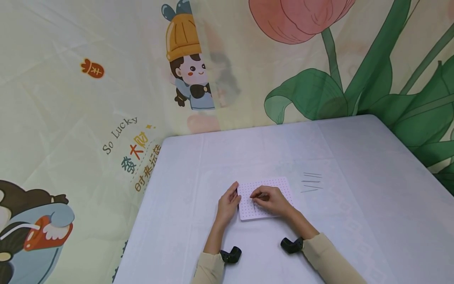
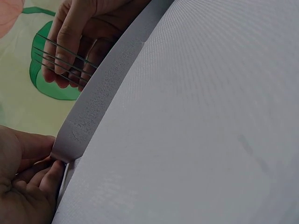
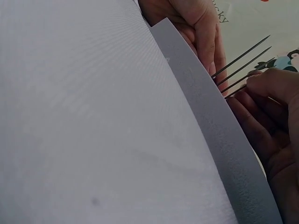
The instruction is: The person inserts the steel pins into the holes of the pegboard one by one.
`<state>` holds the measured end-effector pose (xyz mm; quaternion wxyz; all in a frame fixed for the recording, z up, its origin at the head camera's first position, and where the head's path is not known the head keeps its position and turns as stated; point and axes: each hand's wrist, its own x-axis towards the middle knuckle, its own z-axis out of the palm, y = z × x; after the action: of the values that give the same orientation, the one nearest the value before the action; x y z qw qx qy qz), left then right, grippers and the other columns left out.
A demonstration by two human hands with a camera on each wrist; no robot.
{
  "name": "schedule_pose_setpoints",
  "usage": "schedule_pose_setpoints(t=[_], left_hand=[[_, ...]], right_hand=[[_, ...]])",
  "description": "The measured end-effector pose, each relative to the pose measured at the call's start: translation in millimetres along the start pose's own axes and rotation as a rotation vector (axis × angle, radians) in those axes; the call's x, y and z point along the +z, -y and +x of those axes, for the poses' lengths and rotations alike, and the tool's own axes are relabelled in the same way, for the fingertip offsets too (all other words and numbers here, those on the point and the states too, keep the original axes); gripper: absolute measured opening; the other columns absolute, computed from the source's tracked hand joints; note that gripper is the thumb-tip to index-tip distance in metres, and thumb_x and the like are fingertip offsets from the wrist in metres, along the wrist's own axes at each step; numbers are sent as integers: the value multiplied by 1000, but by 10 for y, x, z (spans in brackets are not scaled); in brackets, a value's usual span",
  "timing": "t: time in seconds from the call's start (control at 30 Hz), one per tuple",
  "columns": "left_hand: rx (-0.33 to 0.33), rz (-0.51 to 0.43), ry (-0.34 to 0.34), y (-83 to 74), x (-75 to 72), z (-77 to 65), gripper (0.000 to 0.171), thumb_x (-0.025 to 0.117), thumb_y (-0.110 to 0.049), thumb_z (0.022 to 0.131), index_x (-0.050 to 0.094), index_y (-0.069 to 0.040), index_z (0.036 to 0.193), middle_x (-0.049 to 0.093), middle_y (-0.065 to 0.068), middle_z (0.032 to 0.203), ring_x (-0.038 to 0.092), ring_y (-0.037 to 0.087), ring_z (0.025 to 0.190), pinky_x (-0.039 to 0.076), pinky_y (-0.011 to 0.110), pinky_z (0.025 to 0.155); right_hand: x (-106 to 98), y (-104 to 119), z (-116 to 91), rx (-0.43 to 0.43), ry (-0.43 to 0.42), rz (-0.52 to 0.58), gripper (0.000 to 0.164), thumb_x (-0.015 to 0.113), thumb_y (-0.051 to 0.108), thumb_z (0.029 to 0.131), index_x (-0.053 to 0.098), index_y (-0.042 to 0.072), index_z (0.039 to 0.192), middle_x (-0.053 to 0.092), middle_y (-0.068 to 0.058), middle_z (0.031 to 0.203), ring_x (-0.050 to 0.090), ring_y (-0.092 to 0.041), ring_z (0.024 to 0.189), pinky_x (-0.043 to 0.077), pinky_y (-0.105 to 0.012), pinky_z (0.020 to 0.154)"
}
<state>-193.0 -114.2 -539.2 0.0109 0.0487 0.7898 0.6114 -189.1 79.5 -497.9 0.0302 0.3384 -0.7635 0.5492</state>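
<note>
A white foam-like board (image 1: 264, 216) printed with a grid of dots lies on the table. My left hand (image 1: 227, 204) grips its left edge, thumb and fingers closing on the corner in the left wrist view. Several thin dark needle-like rods (image 3: 240, 56) stand side by side in the board's top face, pointing up from it. My right hand (image 1: 272, 199) is over the middle of the board. Its thumb and forefinger pinch one of these rods close to the others, and the remaining fingers curl beneath. The fingers hide part of the rods in the head view.
To the right of the board, several more thin rods (image 1: 311, 182) lie loose in a rough column on the white-covered table (image 1: 159, 244). Black wrist cameras (image 1: 231, 255) sit at both cuffs. A printed cloth backdrop (image 1: 134, 79) rises behind the table.
</note>
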Motion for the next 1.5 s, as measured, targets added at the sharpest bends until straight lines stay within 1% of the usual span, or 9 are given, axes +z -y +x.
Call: schedule_pose_setpoints(t=[0.2, 0.27, 0.43, 0.57, 0.77, 0.97, 1.13, 1.37, 1.5], left_hand=[[-8, -9, 11, -39, -7, -8, 48, 54, -1, 87, 40, -3, 133, 36, 8, 140, 35, 19, 128, 33, 20, 103], [-5, -21, 14, -108, -13, -31, 47, 53, 1, 87, 40, 0, 132, 36, 11, 140, 35, 22, 128, 33, 22, 103], [1, -17, 16, -279, -21, -85, 47, 51, 5, 86, 38, 5, 131, 34, 17, 140, 34, 27, 128, 33, 24, 103], [-5, -9, 16, -307, -21, -92, 46, 50, 5, 86, 38, 5, 131, 34, 16, 140, 35, 25, 128, 33, 23, 103], [0, -18, 10, -297, -21, -93, 45, 51, 6, 86, 41, 5, 130, 35, 16, 140, 36, 26, 127, 33, 23, 103], [-20, -13, 11, -316, -28, -96, 44, 51, 5, 86, 42, 3, 129, 35, 13, 140, 36, 23, 127, 33, 22, 103], [-18, -13, 8, -311, -28, -98, 43, 51, 5, 86, 44, 5, 128, 35, 15, 140, 36, 25, 127, 34, 25, 103], [-18, 4, -1, -83, -11, -25, 43, 54, 0, 86, 47, -3, 128, 37, 8, 140, 36, 21, 127, 34, 23, 103], [-17, 22, -10, -60, -2, -18, 43, 54, -2, 86, 47, -7, 128, 37, 5, 141, 37, 17, 127, 34, 18, 102]], right_hand=[[20, -69, -12, -27, -10, 14, 12, 61, -10, 77, 63, -6, 89, 64, -17, 87, 63, -28, 77, 58, -31, 67], [37, -145, -21, -20, -15, 14, 13, 62, -9, 77, 64, -3, 89, 65, -14, 87, 63, -26, 77, 58, -29, 67], [60, -305, -38, 15, -14, 10, 10, 64, 1, 80, 64, 5, 89, 65, -5, 89, 63, -18, 79, 57, -24, 69], [60, -338, -45, 15, -12, 16, 9, 64, 7, 81, 64, 6, 90, 65, -2, 89, 63, -12, 80, 57, -24, 70], [56, -321, -38, 12, -11, -9, 12, 64, 3, 80, 64, 3, 92, 66, -6, 88, 63, -10, 80, 57, -24, 69], [25, -110, -12, -26, -25, -14, 13, 61, -7, 79, 62, -6, 92, 65, -18, 87, 63, -26, 77, 58, -31, 67], [-7, 30, -3, 15, -17, -7, 13, 58, -9, 80, 62, -8, 93, 65, -20, 88, 63, -30, 78, 57, -29, 69], [-19, 46, -5, 24, -23, 9, 14, 57, -8, 81, 62, -9, 94, 65, -21, 89, 63, -31, 77, 57, -29, 70], [-28, 21, -7, 56, -62, 40, 13, 58, -6, 82, 62, -8, 94, 65, -20, 90, 63, -30, 81, 57, -28, 73]])
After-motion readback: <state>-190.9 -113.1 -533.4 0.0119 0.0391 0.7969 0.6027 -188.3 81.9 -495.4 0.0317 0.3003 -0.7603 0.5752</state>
